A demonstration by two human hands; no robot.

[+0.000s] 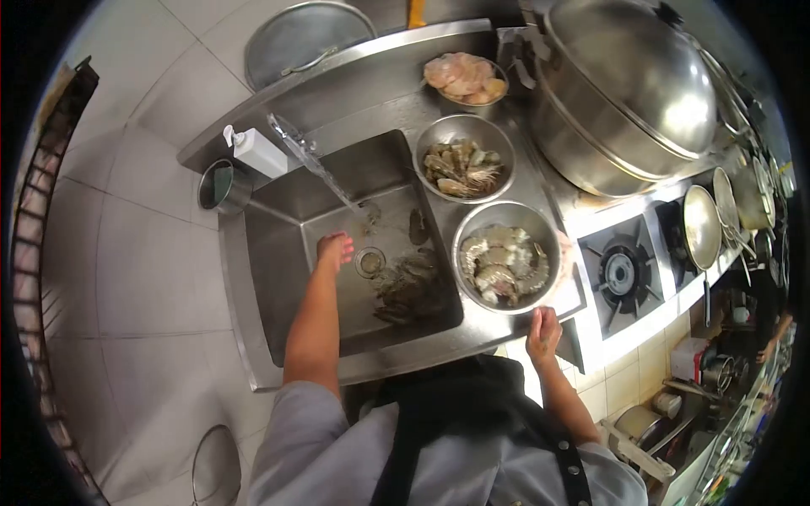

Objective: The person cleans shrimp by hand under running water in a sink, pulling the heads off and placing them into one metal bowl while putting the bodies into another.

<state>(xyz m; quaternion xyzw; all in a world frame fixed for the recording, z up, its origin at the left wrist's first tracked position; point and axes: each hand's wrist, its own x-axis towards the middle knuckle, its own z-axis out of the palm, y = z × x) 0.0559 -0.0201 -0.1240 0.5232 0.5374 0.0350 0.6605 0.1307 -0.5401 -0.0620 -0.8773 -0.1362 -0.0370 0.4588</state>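
My left hand (336, 250) reaches into the steel sink (287, 278), fingers stretched toward the drain (369, 262), with nothing seen in it. Water runs from the tap (295, 139) just beyond it. Whole shrimp (409, 287) lie in a pile on the sink floor, right of the drain. At the counter's front edge, my right hand (544, 333) has its fingers curled together beside the rim of a steel bowl (461, 282). Whatever they may grip is hidden. Peeled-looking shrimp (498, 261) fill part of that bowl. Behind it, another bowl (424, 135) holds shrimp pieces with heads and legs (464, 169).
A bowl of pale raw meat (464, 78) stands at the back. To the right are a large lidded steel pot (624, 93), a gas burner (620, 268) and a pan (702, 228). A white pump bottle (260, 153) and a metal cup (228, 190) sit left of the tap.
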